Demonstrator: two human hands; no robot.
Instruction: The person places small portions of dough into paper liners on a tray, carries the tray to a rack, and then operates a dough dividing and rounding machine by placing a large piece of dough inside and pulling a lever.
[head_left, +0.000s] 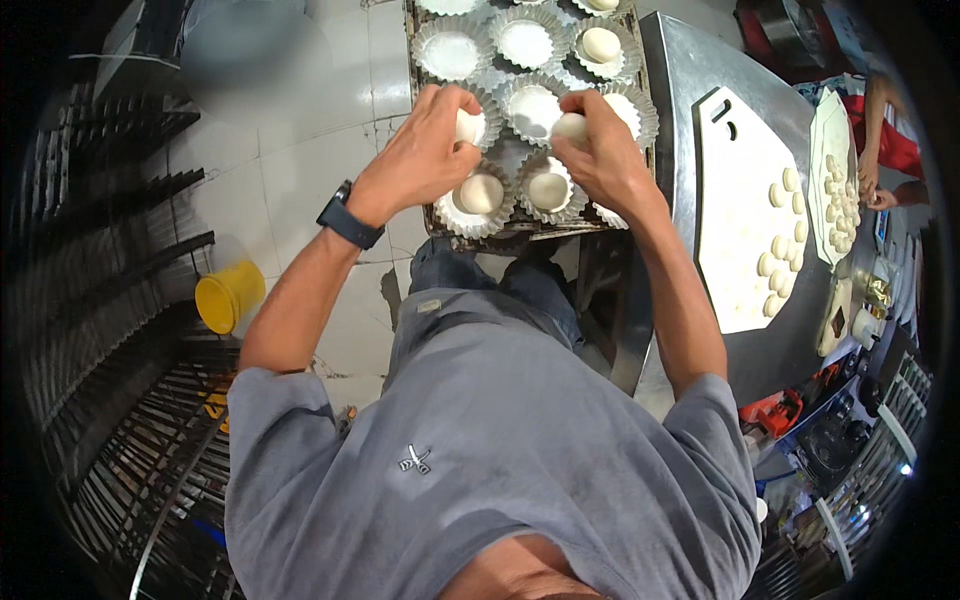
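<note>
Several fluted metal tins [449, 50] stand in rows on a dark tray [540, 232] before me. My left hand [425, 150] is closed round a pale dough ball [466, 127], held over a tin in the left column. Between the thumb and fingers of my right hand [605, 150] is another dough ball [571, 127], above the tins to the right of the middle. Two tins of the near row each hold a dough ball [482, 193], and so does a tin at the far right [601, 45]. Other tins show whitish insides with no ball.
To the right, a metal table [680, 60] bears a white board [745, 230] with several dough pieces [780, 250]. Beyond it, another person's hands [875, 195] are near a second board [826, 150] of dough pieces. A yellow bucket [230, 297] and dark metal racks [150, 420] stand left.
</note>
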